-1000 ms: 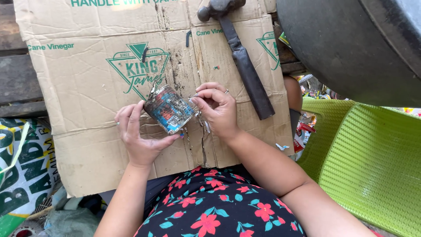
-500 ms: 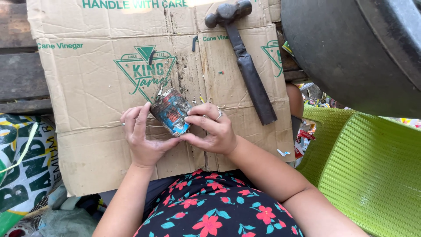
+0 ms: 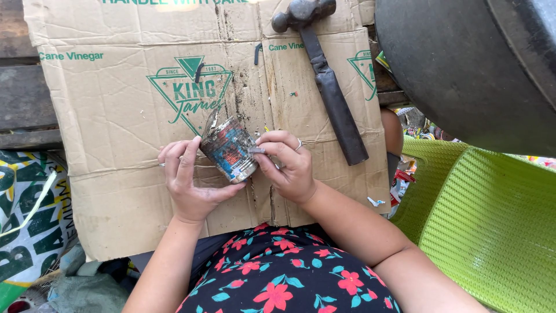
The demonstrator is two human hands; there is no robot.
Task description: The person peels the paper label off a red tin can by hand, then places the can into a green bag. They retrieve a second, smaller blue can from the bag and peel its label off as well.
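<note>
— What's over on the left there?

— A printed sack (image 3: 23, 226) on the ground, then the flattened cardboard box (image 3: 116, 116) spread over the wooden bench as a work pad, I'd guess to spare the wood.

— And the left hand (image 3: 188, 182)?

— Cupped around a battered tin can (image 3: 230, 149), fingers and thumb closed on its side. The can lies tilted on the cardboard, open ragged end pointing away, so the hand seems to steady it from rolling.

— The right hand (image 3: 288, 165)?

— Touching the can's other side, fingertips pinched together on a small grey piece at its wall; I can't tell what it is.

— Further right?

— A hammer (image 3: 324, 81) lies untouched on the cardboard, handle angled toward the right hand, within easy reach. Beyond it, a big dark tub (image 3: 463, 64) and a green woven chair (image 3: 492, 232).
</note>
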